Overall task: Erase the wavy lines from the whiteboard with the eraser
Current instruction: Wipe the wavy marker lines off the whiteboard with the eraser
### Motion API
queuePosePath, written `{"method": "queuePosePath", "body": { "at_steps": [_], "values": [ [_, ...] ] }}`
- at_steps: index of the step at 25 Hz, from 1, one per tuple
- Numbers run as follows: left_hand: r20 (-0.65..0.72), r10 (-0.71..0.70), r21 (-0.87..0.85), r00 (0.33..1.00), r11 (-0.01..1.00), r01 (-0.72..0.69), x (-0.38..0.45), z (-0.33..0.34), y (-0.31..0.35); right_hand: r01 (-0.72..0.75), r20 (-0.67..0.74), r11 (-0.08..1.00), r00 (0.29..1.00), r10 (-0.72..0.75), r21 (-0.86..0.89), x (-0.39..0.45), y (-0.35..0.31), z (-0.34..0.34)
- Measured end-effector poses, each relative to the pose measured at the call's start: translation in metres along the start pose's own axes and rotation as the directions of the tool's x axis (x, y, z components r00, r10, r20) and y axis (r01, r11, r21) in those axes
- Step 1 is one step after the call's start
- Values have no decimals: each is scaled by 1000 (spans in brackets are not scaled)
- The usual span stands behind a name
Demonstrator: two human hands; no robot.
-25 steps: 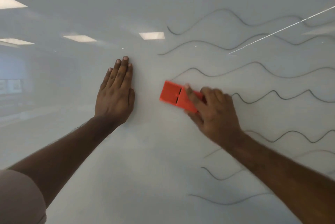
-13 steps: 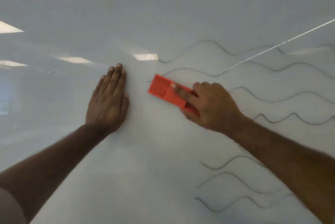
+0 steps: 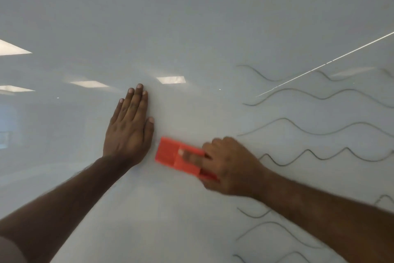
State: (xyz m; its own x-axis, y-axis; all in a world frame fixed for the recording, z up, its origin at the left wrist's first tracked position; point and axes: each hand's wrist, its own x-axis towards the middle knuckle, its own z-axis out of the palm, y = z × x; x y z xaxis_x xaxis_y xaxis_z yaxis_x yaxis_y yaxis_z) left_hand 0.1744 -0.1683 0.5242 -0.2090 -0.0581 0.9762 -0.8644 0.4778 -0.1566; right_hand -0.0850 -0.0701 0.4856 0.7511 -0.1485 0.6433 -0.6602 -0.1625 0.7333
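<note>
A glossy whiteboard [image 3: 191, 17] fills the view. Several dark wavy lines [image 3: 309, 129] run across its right side, from mid height down to the bottom edge. My right hand [image 3: 232, 166] grips an orange eraser [image 3: 170, 154] and presses it flat on the board, left of the lines' left ends, with a finger laid along its top. My left hand [image 3: 130, 128] lies flat on the board with fingers together, just left of the eraser and not touching it. My right forearm hides parts of the lower lines.
Ceiling lights [image 3: 170, 79] reflect in the board at left and centre. A thin bright streak [image 3: 324, 64] crosses the upper right over the top lines. The board's left half carries no marks.
The eraser and my right hand have swept down and left, close to my left hand. The left ends of the upper wavy lines are wiped away. My left hand stays flat.
</note>
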Motion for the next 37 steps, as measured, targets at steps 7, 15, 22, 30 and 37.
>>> {"method": "queuePosePath", "body": {
  "at_steps": [7, 15, 22, 30, 37],
  "values": [
    [26, -32, 13, 999, 999, 31, -4, -2, 4, -102, -91, 982, 992, 89, -161, 36, 71, -18],
    [36, -53, 3, 998, 999, 53, -7, -3, 7, -441, -230, 897, 875, 425, -19, 76, 60, -14],
    [61, -19, -26, 998, 999, 21, -15, 2, 27, -188, -81, 960, 981, 174, -207, -34, 68, -28],
    [44, -70, -33, 997, 997, 71, 24, 3, 63, -871, -384, 488, 470, 795, -57, -4, 142, -59],
    [14, -53, -60, 998, 997, 54, 48, 11, 93, -399, -173, 905, 911, 373, -147, -22, 80, -31]
  ]
}}
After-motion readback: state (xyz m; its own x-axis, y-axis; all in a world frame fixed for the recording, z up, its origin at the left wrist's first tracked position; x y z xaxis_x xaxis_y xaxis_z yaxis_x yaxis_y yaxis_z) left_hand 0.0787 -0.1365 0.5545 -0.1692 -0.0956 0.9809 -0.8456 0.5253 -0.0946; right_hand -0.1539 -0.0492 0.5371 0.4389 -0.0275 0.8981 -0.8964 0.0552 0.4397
